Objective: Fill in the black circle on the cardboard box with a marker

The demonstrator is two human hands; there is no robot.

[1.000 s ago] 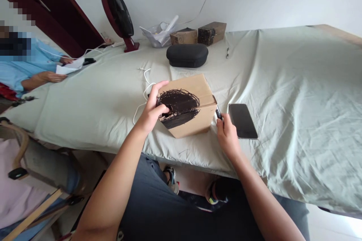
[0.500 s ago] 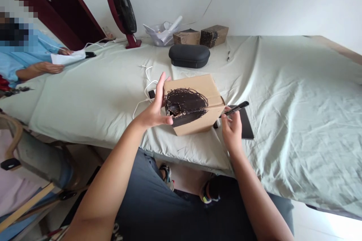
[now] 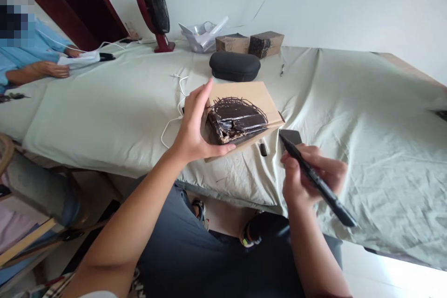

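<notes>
A small cardboard box [image 3: 247, 91] is on the sheet in front of me, with a dark scribbled patch [image 3: 240, 116] over its near left part and a torn, crumpled corner. My left hand [image 3: 195, 130] grips the box's left end, thumb along the near edge and fingers on the far side. Apart from the box, at its right, my right hand [image 3: 314, 172] is closed around a black marker [image 3: 317, 181], its tip pointing up and left. A black cap [image 3: 263, 150] lies by the box's near edge. Partly behind the marker is a flat dark object [image 3: 292, 136].
A black zip case [image 3: 234, 66] sits beyond the box. Further back are two cardboard boxes [image 3: 267, 44], a clear plastic basket [image 3: 199, 39] and a fan [image 3: 153, 9]. White cables [image 3: 170, 128] trail on the left. Another person's hands [image 3: 52, 69] hold paper at far left.
My right hand has drawn away from the box toward me and to the right, with the marker now pointing up-left. The box has tilted, its scribbled corner turning more into view.
</notes>
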